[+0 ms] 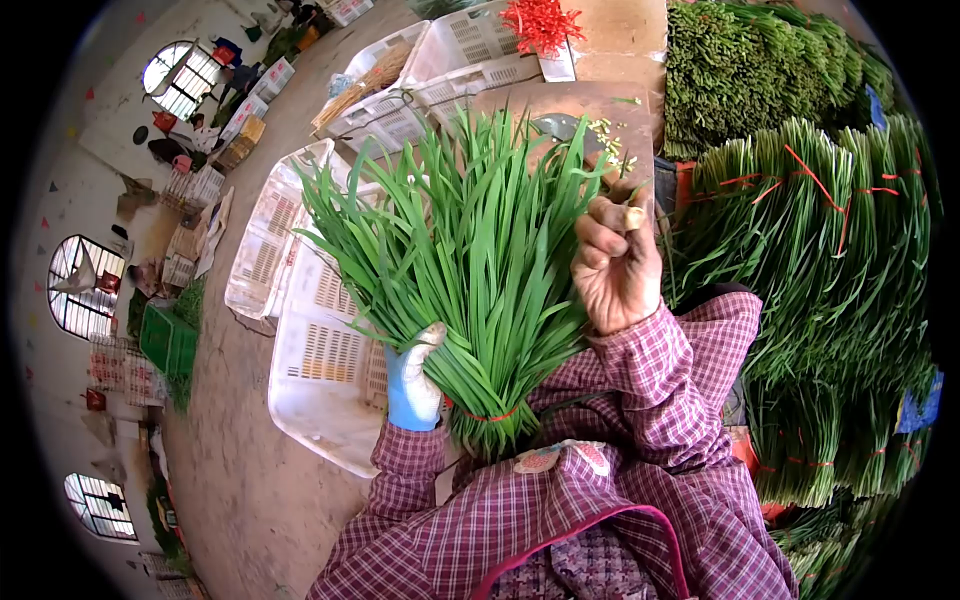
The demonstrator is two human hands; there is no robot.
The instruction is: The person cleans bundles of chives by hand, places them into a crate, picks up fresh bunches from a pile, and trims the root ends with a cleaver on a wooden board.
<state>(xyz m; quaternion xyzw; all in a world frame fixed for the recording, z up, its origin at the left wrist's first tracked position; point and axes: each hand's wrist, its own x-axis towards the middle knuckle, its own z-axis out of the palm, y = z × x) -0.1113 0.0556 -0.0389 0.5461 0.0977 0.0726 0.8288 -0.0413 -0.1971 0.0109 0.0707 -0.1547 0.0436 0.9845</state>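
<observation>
Leaves of garlic chives (480, 270) fan out in front of the person's chest, gathered into one bunch by a thin red band (490, 415) near the lower end; their tips spread away from the body, over the near edge of the counter (605, 95). The left hand (413, 378), in a blue-and-white glove, is closed on the bunch's left side just above the band, thumb laid over the leaves. The bare right hand (617, 262) is raised just beside the leaf tips on the other side, its fingers curled inward around a pale, rounded stub. A grey blade (557, 126) rests partly behind the leaves just beyond; whether the right hand grips its handle, I cannot tell. Pale green clippings (610, 145) lie scattered on the counter near that blade. At its far left corner sits a cluster of red ties (540, 25). To the left, a white slatted crate (320, 375) stands near the gloved hand, and farther off another holds a straw bundle (385, 70). Along the right side lie stacked chive bunches (780, 225) bound in red, with thicker green stems (760, 80) piled beyond them.
</observation>
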